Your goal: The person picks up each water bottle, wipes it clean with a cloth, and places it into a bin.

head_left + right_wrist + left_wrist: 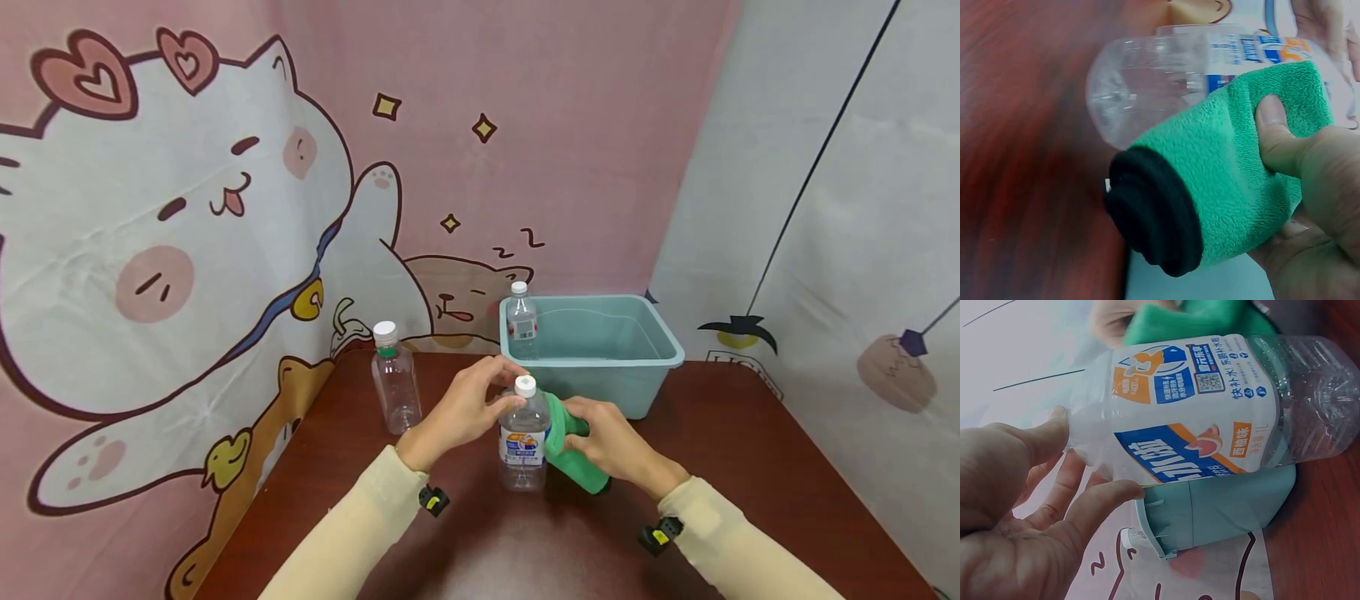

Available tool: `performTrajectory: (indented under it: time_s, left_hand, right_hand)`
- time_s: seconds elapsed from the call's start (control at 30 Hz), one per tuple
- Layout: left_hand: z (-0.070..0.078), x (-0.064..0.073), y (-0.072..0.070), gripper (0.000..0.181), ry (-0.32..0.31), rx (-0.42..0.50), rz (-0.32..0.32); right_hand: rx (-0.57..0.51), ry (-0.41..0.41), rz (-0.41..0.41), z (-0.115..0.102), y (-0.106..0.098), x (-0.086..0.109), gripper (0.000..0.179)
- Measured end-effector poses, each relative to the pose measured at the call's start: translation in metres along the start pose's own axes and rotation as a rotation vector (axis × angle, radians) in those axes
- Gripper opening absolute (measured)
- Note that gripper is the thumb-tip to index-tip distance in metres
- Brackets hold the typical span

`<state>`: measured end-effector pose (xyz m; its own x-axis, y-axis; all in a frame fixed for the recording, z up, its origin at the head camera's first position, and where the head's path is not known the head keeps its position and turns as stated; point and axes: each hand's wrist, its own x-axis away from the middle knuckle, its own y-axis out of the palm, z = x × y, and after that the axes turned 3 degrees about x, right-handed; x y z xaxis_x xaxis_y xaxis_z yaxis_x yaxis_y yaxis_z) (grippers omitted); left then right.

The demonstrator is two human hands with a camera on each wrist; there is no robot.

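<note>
A clear plastic bottle (522,479) with a white cap and a blue, orange and white label stands on the table in the head view. My left hand (474,400) holds it around the shoulder just below the cap; in the left wrist view the thumb and fingers (1100,512) curl about the neck end. My right hand (611,437) grips a folded green towel (1210,181) with a black edge, the thumb pressing into the cloth. The towel lies against the right side of the bottle and hides part of the label in the right wrist view.
A second clear bottle (397,387) with a white cap stands at the left of the brown table (315,517). Behind the hands sits a light blue plastic bin (600,379), with another capped bottle (522,321) inside at its left end. A printed curtain (600,167) hangs behind.
</note>
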<state>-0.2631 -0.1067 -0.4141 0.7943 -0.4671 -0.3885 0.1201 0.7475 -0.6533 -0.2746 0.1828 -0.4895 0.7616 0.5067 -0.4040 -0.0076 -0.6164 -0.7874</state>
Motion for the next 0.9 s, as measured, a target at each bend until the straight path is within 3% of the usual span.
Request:
performTrajectory:
  time_s: [0.4,0.63,0.9]
  left_hand:
    - [0.002,0.0,-0.001,0.038,-0.008,0.006,0.008]
    - [0.003,0.001,0.0,0.037,-0.001,0.0,0.006]
    - [0.002,0.0,0.0,0.036,-0.001,-0.001,0.009]
  right_hand:
    - [0.057,-0.045,-0.068,0.01,0.023,0.01,0.033]
    - [0.099,-0.042,-0.174,0.01,0.033,0.015,0.033]
    - [0.083,-0.022,-0.173,0.011,0.037,0.015,0.036]
